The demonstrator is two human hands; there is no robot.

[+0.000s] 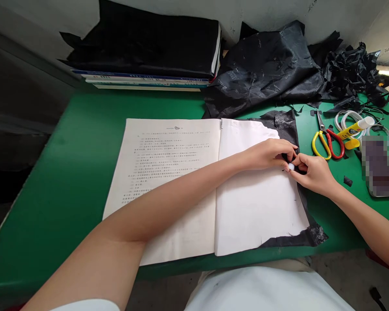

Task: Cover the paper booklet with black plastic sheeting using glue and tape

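An open book (171, 172) lies on the green table, its left page printed. White paper (259, 207) covers its right side, ragged at the edges. Beneath it a black sheet (287, 123) sticks out at the top, right and bottom. My left hand (269, 154) reaches across the book, fingers curled and closed at the paper's right edge. Opposite it, my right hand (316, 172) is pinched closed. A small white lump (291, 166) shows between the fingertips of both hands, touching them; its kind is unclear. Fingers hide part of the black sheet's edge.
Scissors (328, 140) with red and yellow handles, a yellow glue stick (356, 127), white tape rolls (345, 119) and a blurred phone (380, 168) lie at right. Behind are stacked books (145, 80), crumpled black sheeting (262, 69) and black scraps (353, 73). The green table (61, 181) meets a wall.
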